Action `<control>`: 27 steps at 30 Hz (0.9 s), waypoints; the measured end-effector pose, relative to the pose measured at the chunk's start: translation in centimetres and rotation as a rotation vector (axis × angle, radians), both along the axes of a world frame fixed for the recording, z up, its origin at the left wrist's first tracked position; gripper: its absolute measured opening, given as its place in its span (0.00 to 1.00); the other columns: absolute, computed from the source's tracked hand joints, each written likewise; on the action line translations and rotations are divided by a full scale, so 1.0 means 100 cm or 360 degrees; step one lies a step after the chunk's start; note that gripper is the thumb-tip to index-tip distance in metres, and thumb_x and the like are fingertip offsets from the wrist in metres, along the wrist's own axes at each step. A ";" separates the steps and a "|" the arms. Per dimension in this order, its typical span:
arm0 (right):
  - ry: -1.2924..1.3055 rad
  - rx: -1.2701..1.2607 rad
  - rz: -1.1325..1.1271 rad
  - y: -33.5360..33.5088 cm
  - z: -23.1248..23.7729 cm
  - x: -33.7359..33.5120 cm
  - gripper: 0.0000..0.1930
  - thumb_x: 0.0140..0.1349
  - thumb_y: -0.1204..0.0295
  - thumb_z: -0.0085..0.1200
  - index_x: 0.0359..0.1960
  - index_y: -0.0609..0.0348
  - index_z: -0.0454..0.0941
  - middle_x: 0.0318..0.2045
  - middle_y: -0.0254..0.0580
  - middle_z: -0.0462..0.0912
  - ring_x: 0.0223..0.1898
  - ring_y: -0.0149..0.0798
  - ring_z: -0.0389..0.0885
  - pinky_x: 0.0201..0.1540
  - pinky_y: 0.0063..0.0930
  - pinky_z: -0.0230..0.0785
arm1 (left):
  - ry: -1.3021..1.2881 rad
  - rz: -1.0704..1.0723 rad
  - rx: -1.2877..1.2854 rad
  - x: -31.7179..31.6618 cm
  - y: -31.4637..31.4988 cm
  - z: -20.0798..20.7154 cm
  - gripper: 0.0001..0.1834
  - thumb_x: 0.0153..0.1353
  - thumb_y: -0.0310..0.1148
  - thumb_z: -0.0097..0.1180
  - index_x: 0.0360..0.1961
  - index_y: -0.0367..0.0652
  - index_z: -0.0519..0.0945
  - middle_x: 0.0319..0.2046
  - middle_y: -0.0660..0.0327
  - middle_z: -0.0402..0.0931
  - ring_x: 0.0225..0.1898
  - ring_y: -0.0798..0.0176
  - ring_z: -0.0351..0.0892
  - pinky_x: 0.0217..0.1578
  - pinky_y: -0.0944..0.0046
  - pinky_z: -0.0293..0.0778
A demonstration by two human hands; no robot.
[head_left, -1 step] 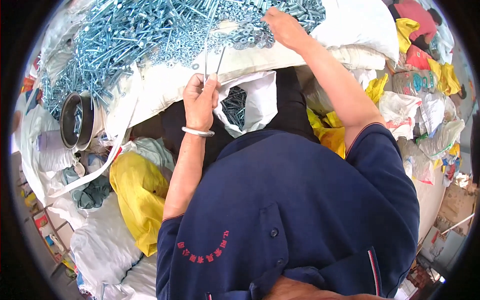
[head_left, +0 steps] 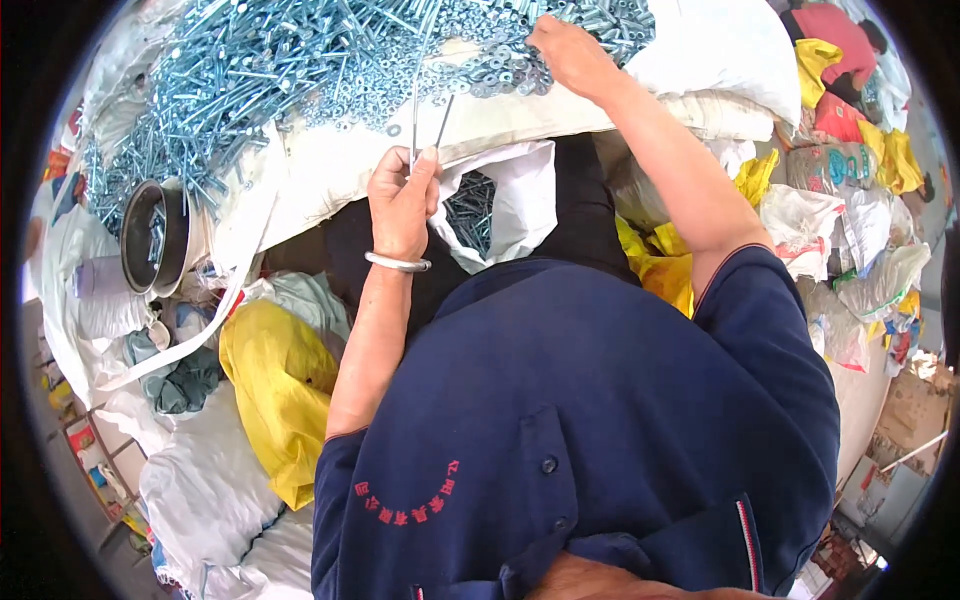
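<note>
My left hand (head_left: 402, 208), with a bangle on its wrist, is closed on thin metal rods. A long rod (head_left: 414, 110) and a shorter dark rod (head_left: 444, 122) stick up from between thumb and fingers. At the far right of the heap, my right hand (head_left: 578, 62) has its fingertips drawn together among washers (head_left: 500, 72) and short metal sleeves (head_left: 622, 28); whatever they pinch is hidden. Long bolts (head_left: 260, 75) are piled at the left of the same pale cloth surface (head_left: 300, 180). Below, between my legs, an open white sack (head_left: 527, 200) holds dark bolts or rods (head_left: 470, 212).
A metal pot (head_left: 172, 240) with a few bolts inside stands at the left edge of the heap. Yellow sacks (head_left: 275, 390) and white sacks (head_left: 205, 480) crowd my left side. Plastic bags (head_left: 800, 225) lie to the right. Another person (head_left: 835, 40) is at the far right.
</note>
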State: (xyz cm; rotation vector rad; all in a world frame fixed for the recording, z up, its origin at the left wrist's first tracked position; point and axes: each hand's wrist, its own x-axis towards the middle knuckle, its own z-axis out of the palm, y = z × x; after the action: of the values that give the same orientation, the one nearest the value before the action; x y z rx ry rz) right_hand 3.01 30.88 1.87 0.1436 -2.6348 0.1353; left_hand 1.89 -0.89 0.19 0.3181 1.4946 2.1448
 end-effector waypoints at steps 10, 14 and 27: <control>-0.0030 -0.0811 -0.0073 -0.004 -0.010 -0.006 0.10 0.57 0.74 0.54 0.40 0.63 0.78 0.36 0.47 0.79 0.40 0.45 0.79 0.45 0.38 0.71 | -0.0288 0.0023 0.0040 0.009 -0.012 -0.016 0.10 0.63 0.32 0.60 0.26 0.45 0.75 0.22 0.65 0.75 0.15 0.79 0.60 0.15 0.77 0.53; 0.0323 -0.1395 -0.0164 -0.031 -0.014 0.008 0.13 0.60 0.72 0.61 0.45 0.61 0.77 0.32 0.35 0.82 0.34 0.25 0.78 0.40 0.22 0.72 | -0.0260 -0.0016 0.0040 0.013 -0.007 -0.013 0.10 0.63 0.32 0.61 0.26 0.44 0.76 0.22 0.65 0.75 0.15 0.79 0.60 0.15 0.78 0.54; 0.0397 -0.2465 0.0021 -0.038 -0.005 0.017 0.09 0.60 0.74 0.60 0.37 0.69 0.78 0.31 0.43 0.83 0.29 0.33 0.81 0.35 0.25 0.76 | -0.0278 -0.0035 0.0067 0.019 -0.008 -0.019 0.09 0.63 0.30 0.60 0.26 0.43 0.75 0.22 0.65 0.75 0.14 0.80 0.59 0.14 0.78 0.53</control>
State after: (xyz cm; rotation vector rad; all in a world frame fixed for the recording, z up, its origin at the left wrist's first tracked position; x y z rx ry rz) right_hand 4.70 27.07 1.37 -0.3257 -1.6332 1.8519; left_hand 3.83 -1.64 -1.69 0.1566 1.3437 2.1296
